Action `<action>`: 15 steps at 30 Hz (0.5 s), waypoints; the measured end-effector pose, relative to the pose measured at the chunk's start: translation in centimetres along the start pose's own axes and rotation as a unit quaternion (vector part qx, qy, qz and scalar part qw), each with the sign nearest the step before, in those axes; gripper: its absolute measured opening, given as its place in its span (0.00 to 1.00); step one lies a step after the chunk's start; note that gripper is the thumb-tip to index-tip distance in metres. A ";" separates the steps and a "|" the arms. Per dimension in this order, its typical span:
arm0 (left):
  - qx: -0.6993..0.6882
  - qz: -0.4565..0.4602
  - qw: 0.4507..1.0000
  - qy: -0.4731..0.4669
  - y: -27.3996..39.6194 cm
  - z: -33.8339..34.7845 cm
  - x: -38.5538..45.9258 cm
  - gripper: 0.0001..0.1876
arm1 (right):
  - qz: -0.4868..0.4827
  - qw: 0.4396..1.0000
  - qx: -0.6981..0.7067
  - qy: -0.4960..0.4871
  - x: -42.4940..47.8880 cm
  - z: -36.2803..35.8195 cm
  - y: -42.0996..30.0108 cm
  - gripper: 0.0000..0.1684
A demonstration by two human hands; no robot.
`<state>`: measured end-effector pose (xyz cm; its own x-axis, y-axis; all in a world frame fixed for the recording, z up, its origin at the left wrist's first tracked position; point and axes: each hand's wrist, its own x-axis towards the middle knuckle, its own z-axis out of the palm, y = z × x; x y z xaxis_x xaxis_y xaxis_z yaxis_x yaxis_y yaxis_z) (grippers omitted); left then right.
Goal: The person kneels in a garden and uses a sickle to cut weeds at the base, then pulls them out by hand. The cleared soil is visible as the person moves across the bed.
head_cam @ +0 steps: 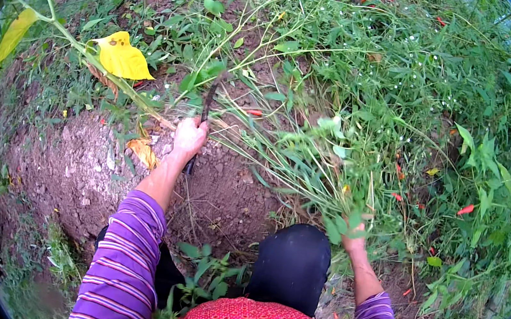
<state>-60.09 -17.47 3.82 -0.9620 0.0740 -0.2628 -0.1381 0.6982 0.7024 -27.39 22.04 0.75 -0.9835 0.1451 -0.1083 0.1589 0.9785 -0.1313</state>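
Observation:
My left hand (190, 136) is closed around a dark, slightly curved hand tool (209, 98), probably a sickle. Its narrow end points away from me, and a short dark piece shows below my fist. Beside that hand, a thick pale-green plant stem (116, 80) with large yellow leaves (124, 56) runs to the upper left. My right hand (354, 233), near my knee, grips a bunch of long green weeds (316, 175). Leaves partly cover its fingers. The bunch fans out to the left, its far ends lying near the tool.
Bare brown soil (84, 171) forms a mound before me. Dense weeds (421, 79) cover the right and far ground, with scattered red chili peppers (466, 209) among them. A dried leaf (142, 152) lies by my left wrist. Leafy plants (213, 275) grow beside my dark-clad knee (292, 266).

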 end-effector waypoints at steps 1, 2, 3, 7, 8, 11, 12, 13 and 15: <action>0.075 0.033 0.997 -0.008 0.3 -0.1 0.2 0.17 | 0.127 0.988 0.076 -0.042 -1.8 -0.3 1.2 0.12; 0.084 0.044 0.995 -0.011 0.1 -0.3 0.3 0.17 | 0.140 0.985 0.095 -0.040 -3.6 -0.5 2.3 0.14; 0.095 0.055 0.994 -0.016 -0.5 -0.4 0.4 0.17 | 0.158 0.980 0.049 -0.107 -7.1 -0.6 3.6 0.14; 0.127 0.092 0.987 0.028 0.1 -2.2 -0.5 0.17 | 0.150 0.981 -0.058 -0.111 -15.9 -2.8 2.8 0.16; 0.130 0.095 0.986 0.035 -0.7 -2.3 -0.2 0.17 | 0.194 0.968 -0.060 -0.147 -16.1 -3.4 2.1 0.17; 0.101 0.138 0.985 0.002 1.2 -3.3 -0.7 0.16 | 0.297 0.942 0.019 -0.156 -23.2 -3.0 7.2 0.23; 0.086 0.155 0.984 -0.022 1.0 -4.1 -0.9 0.16 | 0.302 0.939 0.012 -0.162 -26.2 -3.4 9.2 0.24; 0.043 0.154 0.987 -0.031 0.0 -4.5 -1.2 0.16 | 0.303 0.938 0.002 -0.170 -28.5 -4.2 10.9 0.25; 0.095 0.171 0.980 -0.022 -0.8 -6.3 -3.1 0.15 | 0.162 0.941 -0.185 -0.232 -33.5 -9.4 13.0 0.28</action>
<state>-58.44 -22.71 8.26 -0.9329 0.3543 -0.0643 0.2412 0.7474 0.6190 6.83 31.31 11.95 -0.7316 0.4492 -0.5128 0.3188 0.8903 0.3251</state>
